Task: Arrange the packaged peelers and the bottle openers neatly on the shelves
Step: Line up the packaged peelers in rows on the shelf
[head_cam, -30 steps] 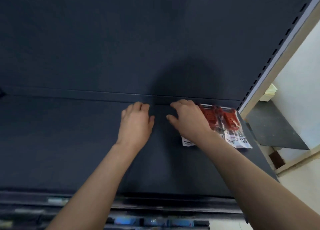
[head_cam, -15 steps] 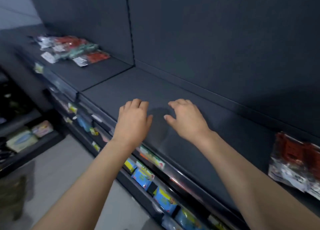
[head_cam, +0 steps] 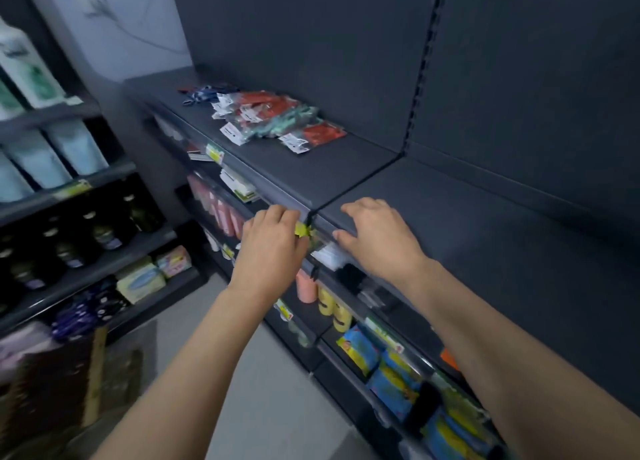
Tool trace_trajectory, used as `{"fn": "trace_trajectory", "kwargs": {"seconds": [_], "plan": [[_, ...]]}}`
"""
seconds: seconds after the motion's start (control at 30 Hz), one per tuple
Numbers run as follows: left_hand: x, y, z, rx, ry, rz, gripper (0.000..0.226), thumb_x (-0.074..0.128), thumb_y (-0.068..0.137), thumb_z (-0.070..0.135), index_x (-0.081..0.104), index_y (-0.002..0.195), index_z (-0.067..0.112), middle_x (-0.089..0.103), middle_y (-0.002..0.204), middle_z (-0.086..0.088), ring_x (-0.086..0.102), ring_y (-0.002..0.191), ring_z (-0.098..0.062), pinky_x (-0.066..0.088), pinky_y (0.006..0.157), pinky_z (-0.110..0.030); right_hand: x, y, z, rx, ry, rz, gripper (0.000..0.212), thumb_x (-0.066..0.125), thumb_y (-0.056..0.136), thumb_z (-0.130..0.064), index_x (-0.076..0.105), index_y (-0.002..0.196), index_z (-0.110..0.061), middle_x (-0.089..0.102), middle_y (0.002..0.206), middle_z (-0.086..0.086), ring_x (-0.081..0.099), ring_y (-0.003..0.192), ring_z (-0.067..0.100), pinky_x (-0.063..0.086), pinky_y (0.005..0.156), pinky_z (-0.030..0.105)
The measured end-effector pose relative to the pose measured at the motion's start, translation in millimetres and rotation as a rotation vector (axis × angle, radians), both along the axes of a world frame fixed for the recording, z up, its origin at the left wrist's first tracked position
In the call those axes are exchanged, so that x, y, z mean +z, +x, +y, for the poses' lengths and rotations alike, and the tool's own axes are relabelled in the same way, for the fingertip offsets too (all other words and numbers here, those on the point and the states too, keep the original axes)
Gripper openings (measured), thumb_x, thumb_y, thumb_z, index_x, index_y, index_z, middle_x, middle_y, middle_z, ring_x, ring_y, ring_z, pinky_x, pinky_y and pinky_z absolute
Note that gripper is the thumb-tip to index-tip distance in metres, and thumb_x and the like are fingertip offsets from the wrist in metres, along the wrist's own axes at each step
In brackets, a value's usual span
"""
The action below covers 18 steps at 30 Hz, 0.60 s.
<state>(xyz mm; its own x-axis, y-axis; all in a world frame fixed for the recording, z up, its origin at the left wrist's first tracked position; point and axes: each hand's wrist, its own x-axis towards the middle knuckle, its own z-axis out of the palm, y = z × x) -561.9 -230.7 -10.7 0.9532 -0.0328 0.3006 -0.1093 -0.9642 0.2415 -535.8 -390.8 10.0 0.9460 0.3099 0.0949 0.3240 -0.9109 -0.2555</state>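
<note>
Left hand and right hand now at shelf front edge.

L forearm & R forearm are being held out from the frame's bottom edge twd centre. L hand is being held palm-down, fingers loosely curled, nothing gripped. R hand is being held just beside it, palm-down, fingers relaxed, slightly spread.
</note>
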Motion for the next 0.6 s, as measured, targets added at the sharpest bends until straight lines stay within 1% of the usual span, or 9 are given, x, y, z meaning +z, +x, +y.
{"fn": "trace_trajectory", "kwargs": {"seconds": [0.1, 0.23, 0.37, 0.47, 0.6], "plan": [[-1, 16, 43, 0.009, -0.031, 0.006, 0.038, 0.054, 0.091, 0.026, 0.053, 0.125, 0.009, 0.053, 0.124, -0.009, 0.046, 0.116, -0.030, 0.031, 0.098, -0.039, 1, 17, 42, -0.001, 0.008, 0.031, 0.040, 0.050, 0.095, -0.035, 0.052, 0.127, -0.010, 0.052, 0.129, 0.010, 0.043, 0.122, 0.028, 0.036, 0.102, 0.039], [-6, 41, 88, 0.040, -0.043, 0.019, 0.040, 0.054, 0.091, 0.027, 0.052, 0.126, 0.010, 0.054, 0.122, -0.008, 0.048, 0.112, -0.029, 0.034, 0.098, -0.039, -2, 46, 86, 0.011, -0.011, 0.042, 0.032, 0.050, 0.095, -0.035, 0.055, 0.113, -0.010, 0.055, 0.117, 0.009, 0.047, 0.113, 0.028, 0.040, 0.095, 0.038], [-13, 74, 123, 0.078, -0.052, 0.030, 0.040, 0.054, 0.091, 0.028, 0.052, 0.127, 0.011, 0.053, 0.127, -0.008, 0.047, 0.115, -0.029, 0.034, 0.098, -0.040, -8, 87, 121, 0.033, -0.018, 0.040, 0.037, 0.050, 0.095, -0.036, 0.054, 0.122, -0.011, 0.055, 0.121, 0.009, 0.047, 0.113, 0.027, 0.039, 0.097, 0.038], [-14, 106, 144, 0.099, -0.052, 0.032, 0.040, 0.055, 0.091, 0.027, 0.052, 0.127, 0.010, 0.052, 0.126, -0.008, 0.046, 0.116, -0.029, 0.033, 0.098, -0.039, -12, 125, 143, 0.047, -0.005, 0.032, 0.039, 0.050, 0.095, -0.037, 0.054, 0.124, -0.011, 0.054, 0.124, 0.010, 0.046, 0.116, 0.027, 0.038, 0.098, 0.037], [-5, 159, 166, 0.097, -0.031, 0.014, 0.040, 0.054, 0.092, 0.027, 0.051, 0.127, 0.010, 0.051, 0.127, -0.008, 0.045, 0.118, -0.028, 0.031, 0.100, -0.037, -8, 179, 165, 0.046, 0.024, 0.034, 0.042, 0.050, 0.095, -0.036, 0.052, 0.127, -0.008, 0.051, 0.131, 0.011, 0.043, 0.123, 0.027, 0.036, 0.104, 0.039]]}}
